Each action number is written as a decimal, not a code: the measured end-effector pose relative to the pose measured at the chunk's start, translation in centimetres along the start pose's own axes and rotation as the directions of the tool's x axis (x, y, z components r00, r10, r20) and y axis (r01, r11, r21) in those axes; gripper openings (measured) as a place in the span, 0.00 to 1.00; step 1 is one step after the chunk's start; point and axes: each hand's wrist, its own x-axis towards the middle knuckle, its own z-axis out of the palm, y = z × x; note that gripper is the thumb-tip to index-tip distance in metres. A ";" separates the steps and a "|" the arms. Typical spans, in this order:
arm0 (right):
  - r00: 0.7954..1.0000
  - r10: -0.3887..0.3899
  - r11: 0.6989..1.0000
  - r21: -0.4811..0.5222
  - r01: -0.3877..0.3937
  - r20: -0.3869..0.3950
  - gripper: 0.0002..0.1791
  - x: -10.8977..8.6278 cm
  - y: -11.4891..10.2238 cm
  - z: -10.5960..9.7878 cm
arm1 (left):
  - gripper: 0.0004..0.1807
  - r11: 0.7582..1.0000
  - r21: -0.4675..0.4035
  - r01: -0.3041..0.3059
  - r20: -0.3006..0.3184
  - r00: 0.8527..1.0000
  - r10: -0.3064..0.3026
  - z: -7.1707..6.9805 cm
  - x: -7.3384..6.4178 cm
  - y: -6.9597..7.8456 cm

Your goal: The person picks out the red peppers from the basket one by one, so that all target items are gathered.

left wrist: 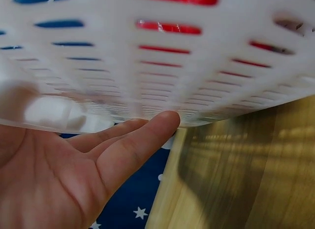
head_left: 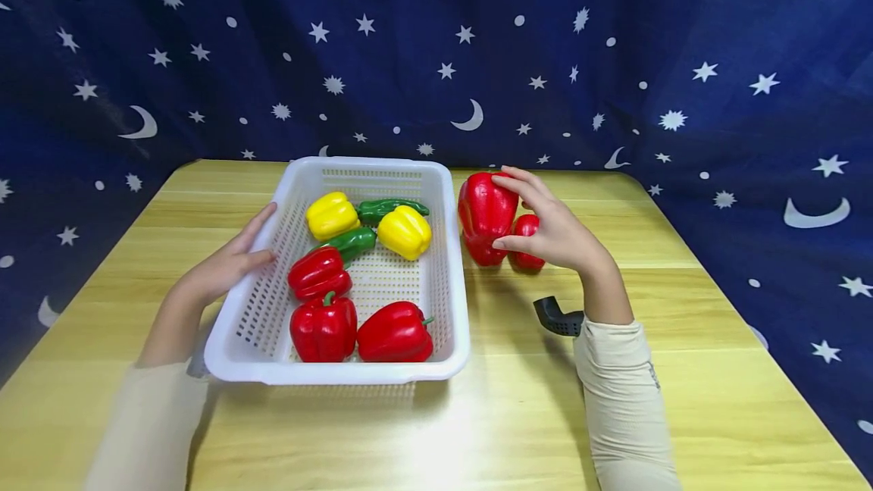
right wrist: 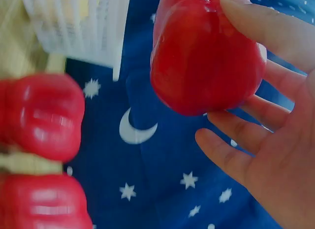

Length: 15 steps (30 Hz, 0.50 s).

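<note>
A white perforated plastic basket point(head_left: 262, 370) stands on the wooden table, with two yellow bell peppers point(head_left: 405, 232), two long green peppers point(head_left: 393, 210) and three red bell peppers point(head_left: 323, 328) in it. My left hand point(head_left: 228, 260) touches the basket's left side, thumb and fingers nearly straight at the rim; they meet the perforated wall in the left wrist view. To the basket's right, my right hand point(head_left: 555, 229) grips a red bell pepper point(right wrist: 209, 56) between thumb and fingers. Two more red bell peppers point(right wrist: 47, 118) lie on the table below it.
A black curved object point(head_left: 555, 317) shows beside my right wrist, above the wooden table point(head_left: 518, 415). Dark blue cloth point(head_left: 382, 44) with white stars and moons hangs behind the table and down its sides.
</note>
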 end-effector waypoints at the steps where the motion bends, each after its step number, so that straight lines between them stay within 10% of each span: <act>1: 1.000 0.013 1.000 -0.002 -0.013 -0.002 0.44 -0.2 0.3 -0.2 | 0.44 1.000 0.004 -0.002 0.000 1.000 0.002 0.0 0.0 0.0; 15: 0.984 0.124 0.992 0.015 -0.123 -0.125 0.44 -2.0 4.5 -3.7 | 0.45 1.000 0.005 -0.001 -0.001 1.000 0.001 0.0 -0.2 0.1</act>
